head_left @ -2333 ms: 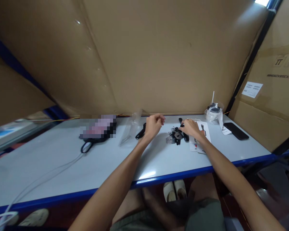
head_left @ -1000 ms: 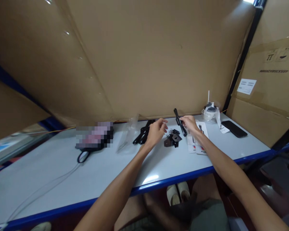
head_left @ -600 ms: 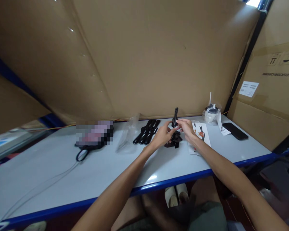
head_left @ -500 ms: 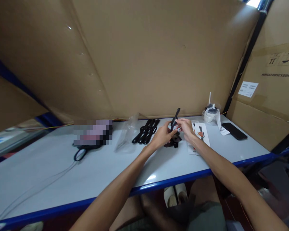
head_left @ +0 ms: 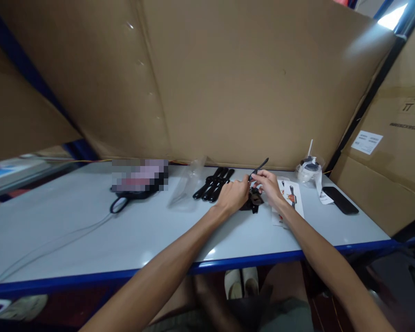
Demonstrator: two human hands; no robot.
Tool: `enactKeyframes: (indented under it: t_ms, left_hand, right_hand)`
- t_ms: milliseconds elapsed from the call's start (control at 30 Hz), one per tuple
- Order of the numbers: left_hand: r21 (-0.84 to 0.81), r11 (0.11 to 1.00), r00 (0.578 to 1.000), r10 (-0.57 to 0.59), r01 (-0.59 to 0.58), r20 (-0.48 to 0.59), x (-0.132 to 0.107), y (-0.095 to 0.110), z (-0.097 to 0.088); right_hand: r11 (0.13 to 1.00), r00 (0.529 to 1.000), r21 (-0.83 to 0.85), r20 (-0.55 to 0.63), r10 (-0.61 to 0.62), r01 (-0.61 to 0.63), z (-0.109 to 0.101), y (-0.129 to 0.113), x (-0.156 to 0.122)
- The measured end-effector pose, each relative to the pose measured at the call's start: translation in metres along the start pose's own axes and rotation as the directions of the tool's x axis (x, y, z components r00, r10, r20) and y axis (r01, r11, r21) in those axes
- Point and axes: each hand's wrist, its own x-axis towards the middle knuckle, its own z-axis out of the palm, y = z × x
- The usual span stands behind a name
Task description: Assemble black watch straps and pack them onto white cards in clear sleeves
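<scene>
- The tool [head_left: 260, 167] is in the air between the hands, above the table [head_left: 141, 240], tilted with its free end up and toward the right; its near end disappears into the fingers.
- The left hand [head_left: 234, 193] is curled closed with its back to the camera, and it seems to have the tool's near end. Its fingertips are hidden, so the exact grip cannot be told.
- The right hand [head_left: 267, 182] is partly closed, thumb and fingers brought together on the tool just beside the left. Two hands so close together probably serve to steady a slim piece while the fingers work on it.
- The parts [head_left: 256, 199], dark and heaped, lie directly below and between the hands, which likely makes them easy to reach. The hands cover some of the heap.
- Three tools [head_left: 213, 184] lie side by side to the left of the left hand, all slanting alike; such order looks deliberate, perhaps keeping them apart from the heap.
- The cards [head_left: 297, 198] lie flat and overlapping beside the right forearm. A picture faces up on one, so it may be there to be seen.
- The clear bag [head_left: 189, 182] lies crumpled beyond the row, seemingly pushed aside.
</scene>
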Motion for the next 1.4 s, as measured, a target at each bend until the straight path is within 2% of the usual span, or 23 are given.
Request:
enactKeyframes:
  t_ms: [267, 367, 467, 600, 700, 933, 1400]
  left_hand:
    - [-0.002, 1.0, 0.999, -0.031, 0.031, 0.024, 0.001, -0.001, 0.0]
    - [-0.04, 0.997, 0.998, -0.067, 0.067, 0.001, 0.003, -0.003, 0.001]
    - [-0.081, 0.986, 0.987, -0.152, 0.148, -0.045, 0.007, -0.009, -0.002]
    - [-0.131, 0.948, 0.951, -0.302, 0.292, -0.067, 0.014, -0.025, -0.009]
    - [-0.143, 0.93, 0.934, -0.351, 0.34, -0.066, 0.018, -0.037, -0.011]
    - [-0.067, 0.936, 0.939, -0.344, 0.345, 0.027, 0.018, -0.047, -0.006]
    - [-0.023, 0.94, 0.937, -0.336, 0.34, 0.093, 0.019, -0.051, -0.001]
  right_hand:
    - [1.0, 0.994, -0.025, 0.113, -0.001, 0.003, -0.003, -0.006, -0.002]
    - [0.999, 0.991, -0.039, 0.134, -0.013, 0.018, -0.005, -0.007, 0.0]
    - [0.997, 0.995, -0.058, 0.093, -0.039, 0.045, -0.009, -0.006, 0.003]
    - [0.993, 0.997, -0.098, 0.022, -0.071, 0.073, -0.016, -0.001, 0.009]
    - [0.989, 0.996, -0.124, -0.007, -0.085, 0.083, -0.021, 0.004, 0.013]
    - [0.969, 0.992, -0.216, -0.008, -0.129, 0.124, -0.024, 0.012, 0.017]
    - [0.945, 0.984, -0.284, -0.023, -0.175, 0.162, -0.028, 0.015, 0.02]
